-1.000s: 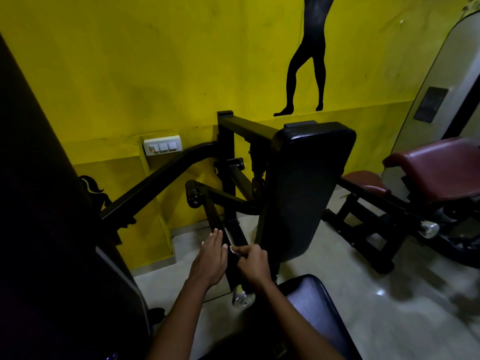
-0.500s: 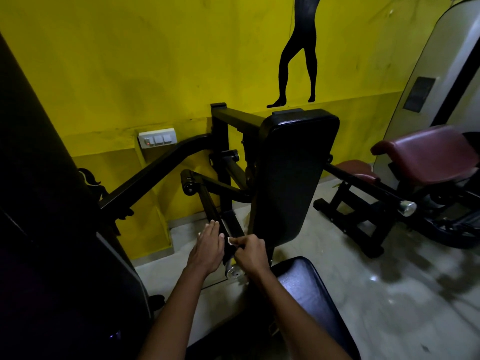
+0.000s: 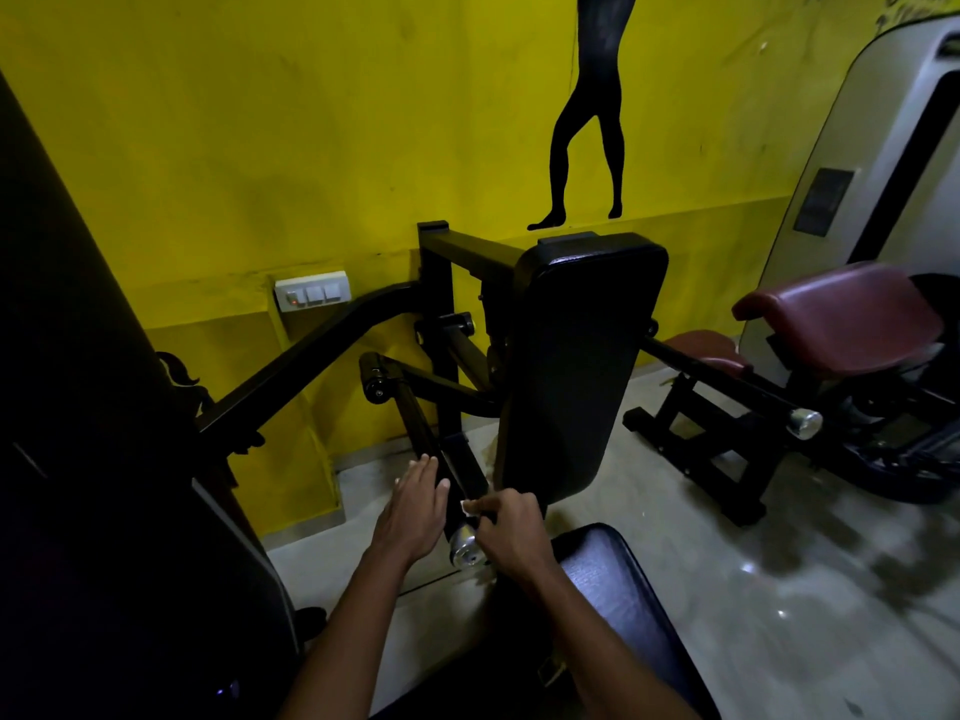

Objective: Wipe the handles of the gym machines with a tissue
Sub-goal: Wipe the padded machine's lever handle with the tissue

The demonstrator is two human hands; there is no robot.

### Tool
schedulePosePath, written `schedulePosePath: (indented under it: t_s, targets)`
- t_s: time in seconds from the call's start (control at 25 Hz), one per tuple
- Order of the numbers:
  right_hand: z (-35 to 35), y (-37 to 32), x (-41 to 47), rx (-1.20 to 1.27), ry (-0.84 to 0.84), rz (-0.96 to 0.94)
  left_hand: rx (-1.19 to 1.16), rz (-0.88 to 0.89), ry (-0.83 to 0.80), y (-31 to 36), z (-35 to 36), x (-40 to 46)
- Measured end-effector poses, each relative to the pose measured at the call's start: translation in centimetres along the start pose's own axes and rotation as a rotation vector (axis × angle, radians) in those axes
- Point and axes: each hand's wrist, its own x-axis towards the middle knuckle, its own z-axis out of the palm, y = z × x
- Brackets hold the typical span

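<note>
Beyond both hands rises a yellow wall [image 3: 260,148] with a black painted silhouette of legs [image 3: 587,137] high above the right hand. A white switch plate [image 3: 311,294] sits on the wall up and to the left of the left hand. Far to the left of the left hand a dark machine body [image 3: 78,459] fills the view, too dim to read. Directly ahead of the right hand stands the upright black back pad [image 3: 571,376] of the machine being cleaned, and its black seat [image 3: 618,589] lies just below and to the right of the right wrist. Well off to the right of the right hand is a second machine with a maroon pad [image 3: 841,314] and a chrome-capped bar [image 3: 805,423], standing on the pale glossy floor [image 3: 779,589].

Between the two hands runs the black handle bar [image 3: 457,475], slanting up and away toward a roller end, with a chrome end cap [image 3: 464,545] nearest the person. The left hand [image 3: 415,511] lies with straight, relaxed fingers flat against the left side of the bar, gripping nothing. The right hand [image 3: 511,530] has its fingers curled round the bar just above the cap, pinching a small white tissue [image 3: 470,506] against it; only a corner of the tissue shows at the fingertips.
</note>
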Motion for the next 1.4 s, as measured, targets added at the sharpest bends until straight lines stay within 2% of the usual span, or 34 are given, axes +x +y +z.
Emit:
schedulePosePath:
  t_s: [0.28,1.0,1.4]
  targets:
    - [-0.2,0.2,2.4,0.104,0.155,0.020,-0.056,0.055,0.041,-1.7,-0.5,0.9]
    - [6.7,-3.2,23.9,0.195,0.071,0.090,-0.052,0.002,0.089,-9.1,-1.7,17.5]
    - [11.7,-3.7,29.1,0.207,-0.018,0.161,-0.050,0.067,0.089,-11.2,-0.3,19.0]
